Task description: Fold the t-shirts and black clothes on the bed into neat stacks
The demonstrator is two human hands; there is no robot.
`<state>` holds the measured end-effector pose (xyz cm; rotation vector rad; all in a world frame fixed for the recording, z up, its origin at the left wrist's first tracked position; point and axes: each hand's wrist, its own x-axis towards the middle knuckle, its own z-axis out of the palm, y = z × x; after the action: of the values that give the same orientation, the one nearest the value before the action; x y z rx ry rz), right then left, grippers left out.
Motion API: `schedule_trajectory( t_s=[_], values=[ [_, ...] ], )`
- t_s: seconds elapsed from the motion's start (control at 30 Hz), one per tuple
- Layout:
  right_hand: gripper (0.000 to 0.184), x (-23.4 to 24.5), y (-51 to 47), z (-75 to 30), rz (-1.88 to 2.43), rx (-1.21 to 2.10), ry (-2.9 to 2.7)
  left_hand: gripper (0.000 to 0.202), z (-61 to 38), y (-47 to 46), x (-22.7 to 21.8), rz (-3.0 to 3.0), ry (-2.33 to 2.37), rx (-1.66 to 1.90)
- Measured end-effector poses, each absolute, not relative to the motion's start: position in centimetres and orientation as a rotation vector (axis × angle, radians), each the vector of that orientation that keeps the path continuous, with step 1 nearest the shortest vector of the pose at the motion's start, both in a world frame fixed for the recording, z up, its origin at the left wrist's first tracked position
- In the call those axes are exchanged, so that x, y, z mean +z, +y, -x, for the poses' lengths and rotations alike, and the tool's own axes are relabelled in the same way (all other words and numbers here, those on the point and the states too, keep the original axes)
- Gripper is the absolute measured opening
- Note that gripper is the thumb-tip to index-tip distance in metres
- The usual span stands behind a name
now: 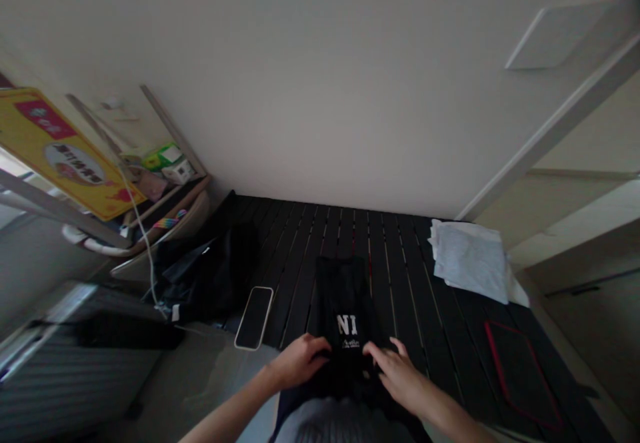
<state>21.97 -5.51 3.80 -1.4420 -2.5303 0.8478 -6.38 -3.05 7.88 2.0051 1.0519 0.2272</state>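
A black garment (346, 309) with white lettering (347, 325) lies on a dark slatted surface (320, 243), bunched toward me. My left hand (299, 361) closes on its cloth near the lettering. My right hand (399, 375) rests on the garment's other side, fingers spread. Grey fabric (340, 424) shows at the bottom edge of the view, and I cannot tell whether it belongs to the garment. A smartphone (254, 317) lies face up to the left of my left hand, not touching it.
A folded pale cloth (467, 260) and a red-edged black flat case (520, 373) lie on the slats to the right. A black bag (205, 273) sits at the left edge. Beyond stand a wall, a yellow sign (60, 153) and a ribbed grey case (75, 376).
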Motion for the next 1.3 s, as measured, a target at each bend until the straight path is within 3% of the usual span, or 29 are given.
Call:
schedule_trajectory(
  t_s=[0.07, 0.17, 0.3, 0.4, 0.53, 0.7, 0.83, 1.0, 1.17, 1.3],
  values=[
    [0.066, 6.0, -2.2, -22.4, 1.459, 0.838, -2.492, 0.023, 6.0, -1.0, 8.5, -1.891, 1.116, 0.347],
    [0.059, 8.9, 3.8, -21.9, 1.513, 0.556, -2.399, 0.025, 5.3, 3.6, 8.8, -1.76, 1.296, 0.622],
    [0.053, 9.6, 9.0, -19.3, 1.679, 0.151, -2.102, 0.049, 3.9, 9.0, 7.8, -1.664, 1.618, 0.903],
    [0.059, 6.6, 8.6, -17.5, 1.829, 0.061, -2.031, 0.068, 2.6, 9.1, 5.9, -1.68, 1.903, 0.747],
    [0.058, 0.6, 5.3, -16.6, 2.015, 0.287, -2.108, 0.055, 0.4, 5.3, 2.0, -1.853, 1.983, 0.354],
    [0.056, -1.4, 4.5, -16.5, 2.097, 0.348, -2.054, 0.052, -1.3, 3.2, 0.2, -1.943, 2.015, 0.349],
    [0.052, 0.0, 5.2, -16.6, 2.044, 0.535, -2.055, 0.057, -1.7, 3.6, 1.4, -1.831, 1.922, 0.373],
    [0.061, 0.6, 4.0, -18.1, 2.049, 0.559, -2.067, 0.064, -3.3, 2.6, 2.7, -1.802, 1.661, 0.376],
    [0.067, 3.8, 3.4, -23.3, 2.05, 0.164, -2.171, 0.067, -8.9, 3.6, 6.0, -1.778, 1.407, 0.512],
    [0.056, 7.3, 5.1, -31.9, 2.097, -0.283, -2.05, 0.07, -15.1, 6.4, 10.3, -1.866, 0.992, 0.71]
  ],
)
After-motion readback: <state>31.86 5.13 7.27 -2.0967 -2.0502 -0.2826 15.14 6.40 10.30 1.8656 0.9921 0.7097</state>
